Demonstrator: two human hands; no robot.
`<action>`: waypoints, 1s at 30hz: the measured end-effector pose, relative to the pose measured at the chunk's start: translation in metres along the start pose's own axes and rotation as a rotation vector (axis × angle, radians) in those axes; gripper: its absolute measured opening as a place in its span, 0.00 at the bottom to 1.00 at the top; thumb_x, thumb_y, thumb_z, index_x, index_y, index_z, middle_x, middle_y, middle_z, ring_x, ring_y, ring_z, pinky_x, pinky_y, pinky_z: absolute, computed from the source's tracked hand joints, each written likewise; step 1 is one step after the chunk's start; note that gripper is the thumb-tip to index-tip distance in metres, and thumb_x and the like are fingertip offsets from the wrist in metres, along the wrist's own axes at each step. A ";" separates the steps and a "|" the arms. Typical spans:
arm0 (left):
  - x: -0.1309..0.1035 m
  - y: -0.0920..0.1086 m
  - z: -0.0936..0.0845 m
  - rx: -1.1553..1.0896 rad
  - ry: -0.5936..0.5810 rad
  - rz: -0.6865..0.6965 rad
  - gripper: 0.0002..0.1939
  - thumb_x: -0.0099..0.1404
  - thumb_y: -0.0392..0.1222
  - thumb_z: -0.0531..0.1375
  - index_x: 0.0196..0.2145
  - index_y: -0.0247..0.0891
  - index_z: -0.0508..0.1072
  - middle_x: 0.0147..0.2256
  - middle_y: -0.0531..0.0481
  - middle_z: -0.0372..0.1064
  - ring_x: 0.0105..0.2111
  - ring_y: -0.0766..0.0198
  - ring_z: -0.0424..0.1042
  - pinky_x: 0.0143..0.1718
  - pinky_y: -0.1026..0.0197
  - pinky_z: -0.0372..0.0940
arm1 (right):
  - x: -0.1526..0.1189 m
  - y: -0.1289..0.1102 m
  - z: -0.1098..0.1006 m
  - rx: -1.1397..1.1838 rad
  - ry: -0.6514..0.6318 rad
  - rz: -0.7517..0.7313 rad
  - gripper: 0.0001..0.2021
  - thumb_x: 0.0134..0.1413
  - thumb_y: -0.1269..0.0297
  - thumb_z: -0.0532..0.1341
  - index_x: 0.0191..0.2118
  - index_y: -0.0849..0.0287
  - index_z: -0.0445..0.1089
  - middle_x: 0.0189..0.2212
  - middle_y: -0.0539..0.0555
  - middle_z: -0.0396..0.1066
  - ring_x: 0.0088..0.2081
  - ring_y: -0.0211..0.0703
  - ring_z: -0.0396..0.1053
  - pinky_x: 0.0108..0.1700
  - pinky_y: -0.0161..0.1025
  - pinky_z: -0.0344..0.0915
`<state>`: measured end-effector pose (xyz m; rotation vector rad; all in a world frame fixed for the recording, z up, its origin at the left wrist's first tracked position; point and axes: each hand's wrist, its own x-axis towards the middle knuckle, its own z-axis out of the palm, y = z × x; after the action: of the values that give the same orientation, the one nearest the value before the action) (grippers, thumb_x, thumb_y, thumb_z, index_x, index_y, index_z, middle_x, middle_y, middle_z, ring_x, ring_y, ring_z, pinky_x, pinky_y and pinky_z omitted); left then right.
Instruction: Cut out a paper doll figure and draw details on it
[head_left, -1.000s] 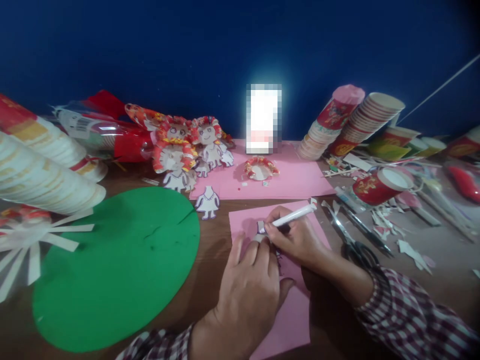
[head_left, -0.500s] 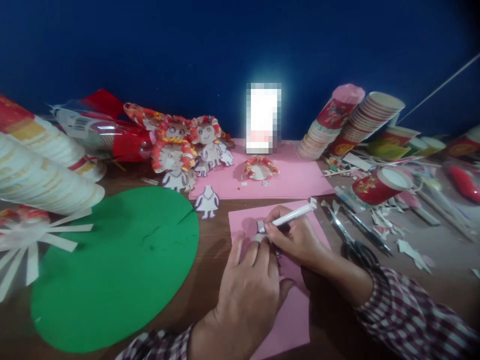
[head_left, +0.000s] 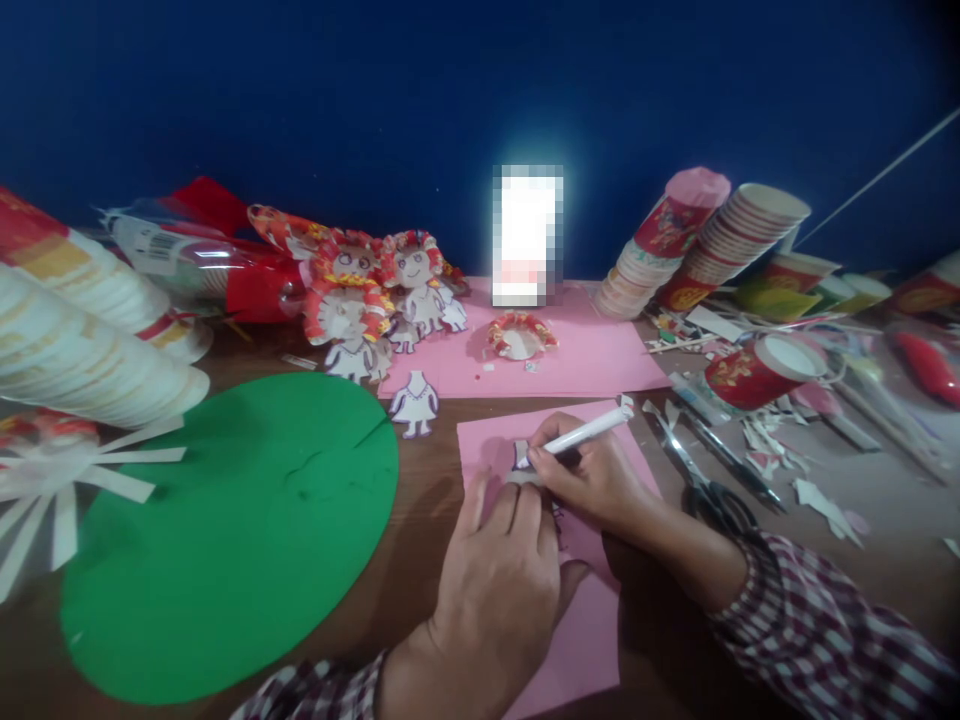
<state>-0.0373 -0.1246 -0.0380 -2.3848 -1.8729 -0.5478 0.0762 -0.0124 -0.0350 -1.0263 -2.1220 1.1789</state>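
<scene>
A dark blue wall [head_left: 300, 110] fills the top of the frame, and a brown wooden table [head_left: 420, 500] spreads below it. At the lower left lies a green oval sheet [head_left: 225, 550], with white paper strips [head_left: 67, 490] fanning over its upper left edge. A pink sheet [head_left: 570, 640] lies at the lower centre, and a far pink sheet [head_left: 607, 360] lies above it, near the wall.

The left hand [head_left: 499, 570], at the lower centre, is unclenched and palm down, its fingers extended over the near pink sheet and the lower part of a white cutout. To its right, the right hand [head_left: 600, 480] grasps a white marker in a closed pinch.

Nested paper cups [head_left: 90, 350] lean in from the left edge; two more cup stacks [head_left: 739, 245] tilt at the upper right. Left of centre, paper figures [head_left: 416, 270] with red-and-yellow trim stand clustered. A red cup [head_left: 735, 380] lies tipped at the right, near open scissors [head_left: 697, 475] with black handles.

The white marker [head_left: 589, 430] slants down to the left, its tip at the white cutout [head_left: 520, 457], which is dark-edged and mostly hidden by the fingers. Small paper scraps [head_left: 829, 505] litter the right side.
</scene>
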 end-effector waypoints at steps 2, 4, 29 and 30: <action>0.000 0.000 0.000 -0.003 -0.006 0.002 0.25 0.63 0.52 0.57 0.48 0.28 0.71 0.43 0.41 0.71 0.46 0.52 0.68 0.57 0.44 0.56 | 0.000 0.001 0.000 -0.006 0.030 0.014 0.05 0.54 0.65 0.57 0.30 0.60 0.64 0.20 0.47 0.63 0.21 0.33 0.58 0.21 0.30 0.55; 0.000 0.000 -0.001 -0.003 -0.007 -0.001 0.25 0.62 0.53 0.57 0.47 0.28 0.72 0.42 0.41 0.71 0.46 0.52 0.68 0.56 0.43 0.56 | 0.000 0.001 0.001 -0.014 0.040 0.025 0.05 0.54 0.65 0.57 0.30 0.60 0.64 0.20 0.47 0.62 0.20 0.33 0.57 0.21 0.30 0.55; 0.001 0.000 0.000 -0.020 0.003 -0.014 0.24 0.64 0.52 0.56 0.48 0.28 0.71 0.44 0.40 0.71 0.48 0.51 0.68 0.57 0.44 0.56 | 0.000 -0.002 0.000 -0.008 -0.003 0.011 0.05 0.55 0.65 0.57 0.30 0.60 0.64 0.22 0.48 0.63 0.22 0.33 0.58 0.23 0.31 0.56; 0.001 0.000 -0.001 -0.019 0.002 -0.013 0.24 0.63 0.52 0.56 0.48 0.28 0.71 0.44 0.40 0.71 0.48 0.51 0.68 0.57 0.44 0.57 | 0.000 -0.002 0.000 -0.013 -0.009 0.013 0.05 0.55 0.65 0.57 0.30 0.60 0.65 0.22 0.48 0.64 0.22 0.34 0.59 0.23 0.31 0.57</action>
<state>-0.0370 -0.1243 -0.0371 -2.3843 -1.8929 -0.5706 0.0753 -0.0130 -0.0329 -1.0438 -2.1353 1.1792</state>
